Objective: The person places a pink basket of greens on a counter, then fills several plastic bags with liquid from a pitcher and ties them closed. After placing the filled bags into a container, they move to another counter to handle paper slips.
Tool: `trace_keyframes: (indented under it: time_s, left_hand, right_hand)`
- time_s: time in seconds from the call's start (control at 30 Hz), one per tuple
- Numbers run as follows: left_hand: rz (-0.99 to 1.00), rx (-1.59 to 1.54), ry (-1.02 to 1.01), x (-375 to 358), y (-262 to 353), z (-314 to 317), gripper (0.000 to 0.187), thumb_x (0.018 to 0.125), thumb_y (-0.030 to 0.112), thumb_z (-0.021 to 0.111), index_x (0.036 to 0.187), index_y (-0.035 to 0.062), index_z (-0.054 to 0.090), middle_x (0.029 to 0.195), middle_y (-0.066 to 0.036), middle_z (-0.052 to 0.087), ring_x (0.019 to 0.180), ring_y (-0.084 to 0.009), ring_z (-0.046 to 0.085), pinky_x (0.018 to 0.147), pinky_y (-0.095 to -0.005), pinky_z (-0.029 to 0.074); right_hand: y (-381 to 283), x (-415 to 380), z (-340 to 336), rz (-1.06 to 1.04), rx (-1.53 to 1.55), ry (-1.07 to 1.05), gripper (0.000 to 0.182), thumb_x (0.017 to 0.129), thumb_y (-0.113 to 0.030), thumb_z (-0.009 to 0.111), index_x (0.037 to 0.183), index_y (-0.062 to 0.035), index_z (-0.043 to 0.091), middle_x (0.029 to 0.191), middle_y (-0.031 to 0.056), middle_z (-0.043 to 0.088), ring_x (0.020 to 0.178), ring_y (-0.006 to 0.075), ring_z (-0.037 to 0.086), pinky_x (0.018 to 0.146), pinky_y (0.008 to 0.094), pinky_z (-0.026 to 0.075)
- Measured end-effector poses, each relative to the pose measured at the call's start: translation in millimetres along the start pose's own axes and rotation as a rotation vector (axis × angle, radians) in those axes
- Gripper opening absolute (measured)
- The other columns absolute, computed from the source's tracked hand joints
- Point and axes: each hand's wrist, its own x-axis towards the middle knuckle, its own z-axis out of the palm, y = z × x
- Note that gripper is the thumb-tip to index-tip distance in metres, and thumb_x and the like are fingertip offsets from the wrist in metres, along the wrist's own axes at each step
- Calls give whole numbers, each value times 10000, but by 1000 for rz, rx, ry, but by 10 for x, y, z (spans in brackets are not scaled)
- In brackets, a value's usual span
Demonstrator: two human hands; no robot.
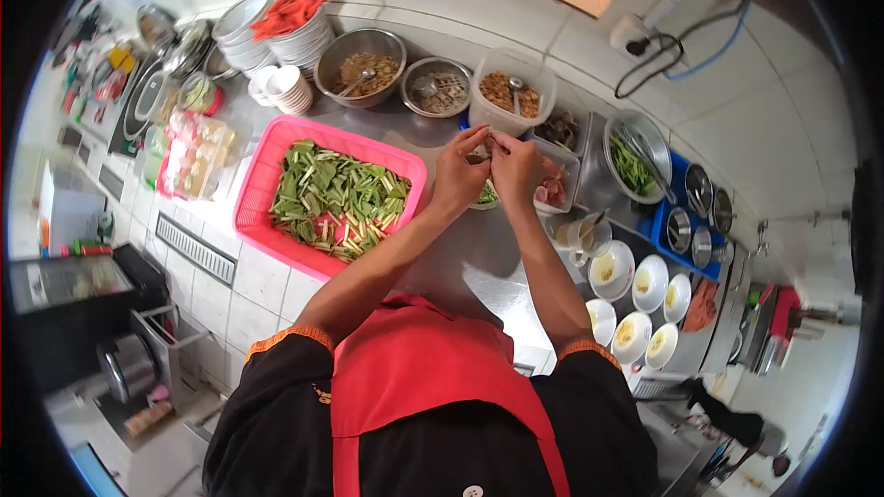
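Fingertip work above the desk [442,253], viewed from the head. The left hand [458,168] and right hand [517,167] meet, or nearly meet, at the fingertips, fingers curled. State of the grip: bent into a pinch on both sides; whether either closes on something cannot be told, any item there being too small to make out. Good practice, as judged here: a light pinch, the two hands level and steady, the wrists clear of the tub [495,116] beyond and the meat tray [553,209] at the right. The nearest thing, a bowl [485,206] of cut greens, lies below the hands, partly hidden by them, between the meat tray and the pink basket [276,249]. Orientation: the direction of any pinched item is not discernible; the bowl's visible part shows no clear long axis. The spoon [517,85] in the tub runs roughly toward the person, handle nearer; the basket's long axis runs left to right, its right end slightly nearer.
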Motion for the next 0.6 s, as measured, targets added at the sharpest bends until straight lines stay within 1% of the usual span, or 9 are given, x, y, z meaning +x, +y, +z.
trace_keyframes:
  time_s: [0.03, 0.1, 0.13, 0.23, 0.3, 0.37, 0.47, 0.57, 0.6]
  left_hand:
    - [-16, -98, 23, -23, 26, -52, 473, 759, -58, 669, 1226, 7, 633, 1308, -100, 584, 1004, -148, 652, 812, -244, 557]
    - [-24, -198, 93, -54, 117, -191, 461, 756, -51, 670, 1212, 10, 642, 1292, -101, 598, 1010, -163, 655, 811, -250, 555]
    - [-28, -217, 109, -87, 180, -287, 451, 761, -34, 688, 1208, 7, 644, 1288, -96, 600, 1022, -149, 644, 814, -250, 554]
    - [-25, -264, 185, -175, 458, -696, 423, 760, -9, 724, 1178, -13, 657, 1261, -95, 617, 1018, -127, 635, 808, -238, 543]
    - [-49, -194, 205, -228, 656, -1081, 447, 777, 9, 739, 1213, -9, 641, 1242, -85, 619, 1046, -96, 596, 795, -230, 531]
    - [21, -141, 273, -270, 672, -1494, 434, 778, 31, 747, 1195, -28, 646, 1201, -89, 642, 993, -81, 604, 743, -216, 513]
    - [-128, -183, 341, -409, 925, -2302, 391, 790, 10, 727, 1171, -39, 655, 1205, -76, 633, 931, -95, 632, 746, -239, 528]
    - [14, -220, 530, -656, 982, -3164, 402, 798, 15, 723, 1189, -34, 647, 1219, -63, 620, 897, -80, 619, 742, -231, 522]
    - [72, -104, 604, -760, 990, -3496, 429, 793, 4, 714, 1214, -17, 639, 1232, -51, 608, 840, -60, 587, 730, -204, 500]
  right_hand:
    - [-159, -10, -106, -38, 0, -17, 164, 843, -254, 697, 905, -120, 769, 787, 122, 696, 764, 248, 653, 777, 429, 385]
    - [-402, -28, -233, -452, -326, 38, 107, 819, -177, 658, 808, -133, 755, 670, 85, 643, 743, 288, 615, 786, 444, 316]
    - [-465, -1, -232, -604, -324, 30, 97, 775, -115, 642, 744, -131, 732, 635, 75, 625, 746, 277, 624, 785, 456, 325]
    - [-1003, -44, -320, -693, -473, -82, 100, 746, -107, 642, 744, -145, 735, 669, 78, 650, 764, 267, 635, 793, 449, 326]
    - [-1462, -93, -327, -697, -405, -116, 94, 748, -132, 644, 736, -144, 736, 696, 82, 670, 784, 249, 647, 797, 433, 326]
    - [-1898, -167, -200, -685, -426, -207, 101, 752, -147, 640, 733, -145, 738, 716, 83, 683, 793, 235, 652, 801, 417, 328]
    - [-2533, -396, 156, -935, -391, -163, 100, 747, -179, 647, 705, -143, 730, 712, 78, 682, 786, 235, 651, 794, 414, 339]
    - [-3387, -868, 645, -1156, -354, -194, 100, 740, -175, 646, 686, -132, 718, 710, 79, 680, 780, 241, 645, 758, 423, 359]
    - [-3715, -1061, 853, -1214, -330, -208, 100, 736, -166, 642, 678, -123, 711, 708, 80, 679, 781, 248, 642, 733, 433, 370]
